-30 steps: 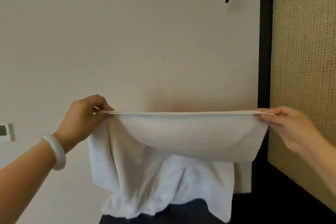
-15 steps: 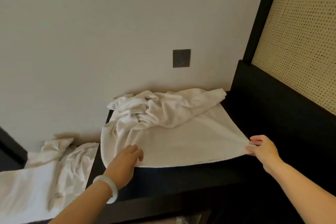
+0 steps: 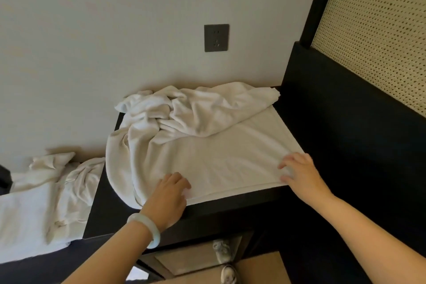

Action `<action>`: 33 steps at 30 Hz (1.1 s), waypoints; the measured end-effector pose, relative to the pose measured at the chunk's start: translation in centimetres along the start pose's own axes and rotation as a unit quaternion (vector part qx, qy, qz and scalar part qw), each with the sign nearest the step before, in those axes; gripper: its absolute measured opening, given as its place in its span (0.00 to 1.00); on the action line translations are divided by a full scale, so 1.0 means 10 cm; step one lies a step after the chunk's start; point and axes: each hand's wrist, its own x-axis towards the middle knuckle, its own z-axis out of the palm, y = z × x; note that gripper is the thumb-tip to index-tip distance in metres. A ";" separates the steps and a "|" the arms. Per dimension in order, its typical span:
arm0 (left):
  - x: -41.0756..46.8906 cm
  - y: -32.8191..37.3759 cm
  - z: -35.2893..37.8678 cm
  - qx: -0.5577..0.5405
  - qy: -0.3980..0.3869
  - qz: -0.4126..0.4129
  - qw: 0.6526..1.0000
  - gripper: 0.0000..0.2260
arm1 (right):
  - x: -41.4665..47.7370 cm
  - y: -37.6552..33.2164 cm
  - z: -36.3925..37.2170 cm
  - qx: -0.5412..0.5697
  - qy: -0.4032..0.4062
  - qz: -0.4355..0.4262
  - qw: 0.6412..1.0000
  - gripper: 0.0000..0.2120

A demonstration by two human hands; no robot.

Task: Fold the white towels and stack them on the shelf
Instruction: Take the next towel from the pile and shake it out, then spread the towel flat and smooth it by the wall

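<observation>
Head view: a black shelf carries a white towel spread flat, with a crumpled towel heaped behind it. The left hand rests, fingers together, on its near edge; the right hand, fingers spread, presses its near right corner.
</observation>
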 end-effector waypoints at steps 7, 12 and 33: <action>0.30 0.22 0.14 -0.008 -0.010 0.046 0.999 0.09 | 0.03 -0.15 0.26 0.070 -0.085 -0.083 0.990 0.07; 0.23 0.24 0.15 0.088 0.027 0.106 0.990 0.04 | 0.05 -0.13 0.27 0.066 -0.066 -0.086 0.992 0.07; 0.07 0.47 0.14 0.180 -0.024 0.132 0.974 0.19 | -0.10 -0.06 0.13 0.135 -0.101 -0.085 0.982 0.06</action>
